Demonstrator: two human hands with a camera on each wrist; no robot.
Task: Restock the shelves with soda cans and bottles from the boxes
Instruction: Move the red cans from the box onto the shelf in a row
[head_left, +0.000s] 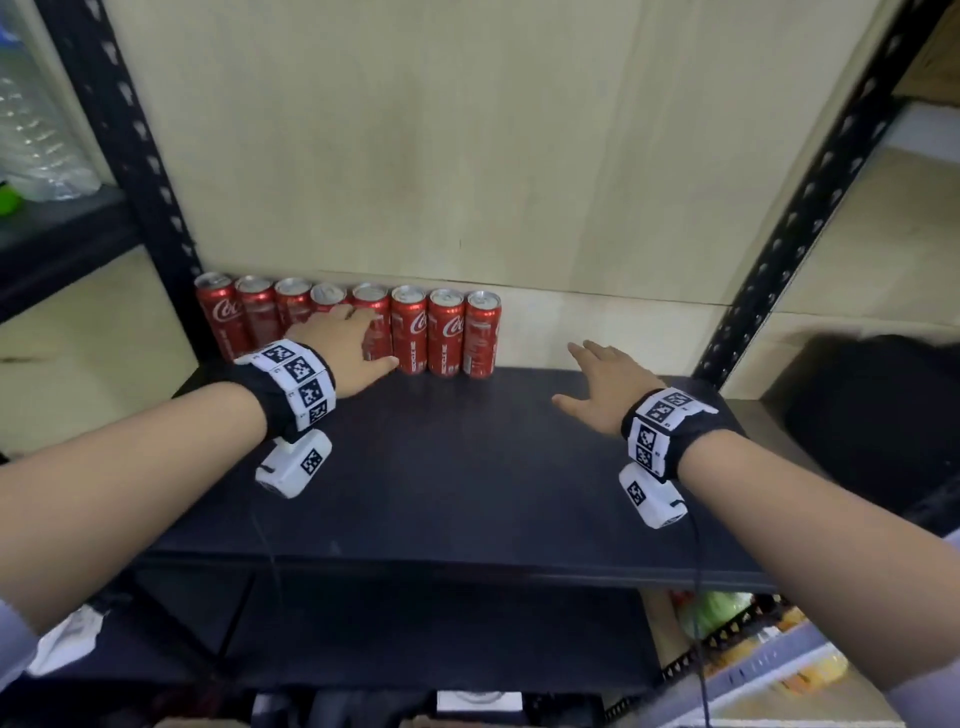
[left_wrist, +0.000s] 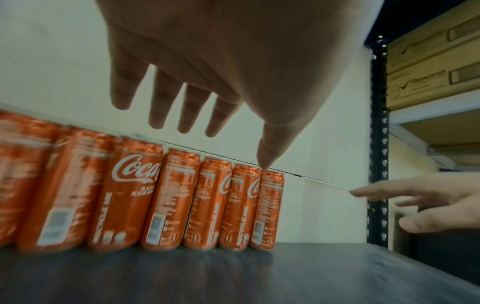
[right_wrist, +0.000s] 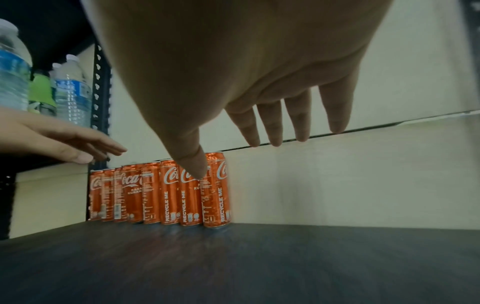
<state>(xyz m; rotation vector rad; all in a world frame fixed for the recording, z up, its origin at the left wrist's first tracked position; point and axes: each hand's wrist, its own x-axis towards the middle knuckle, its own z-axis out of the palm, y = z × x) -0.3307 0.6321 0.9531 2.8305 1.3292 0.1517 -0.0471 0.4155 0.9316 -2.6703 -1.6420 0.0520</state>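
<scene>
Red cans (head_left: 410, 332), eight in number, are lined upright along the back wall of the shelf (head_left: 467, 467), packed side by side from the left post (head_left: 150, 171) toward the middle. Both hands are seen empty. The left hand (head_left: 343, 345) is held flat, fingers straight and loosely spread, in front of the middle cans; in the left-wrist view its fingers (left_wrist: 158, 102) hang above the can tops, and contact cannot be confirmed. The right hand (head_left: 602, 389) is likewise spread and relaxed, hovering over bare shelf well to the right of the last can (head_left: 482, 335), touching nothing.

The step in hand is judged to be squaring up the finished row before more stock is fetched. It is best done with flat palms: the row should be nudged gently back against the wall and leftward toward the post, pressure being applied low on the can bodies so that the tall, slim cans are not tipped. The last can could be steadied from its open side by the right hand while the rest are pressed together. Labels may be turned to face front.

Much of the shelf to the right and in front is unfilled, so the restocking is judged far from complete.
</scene>
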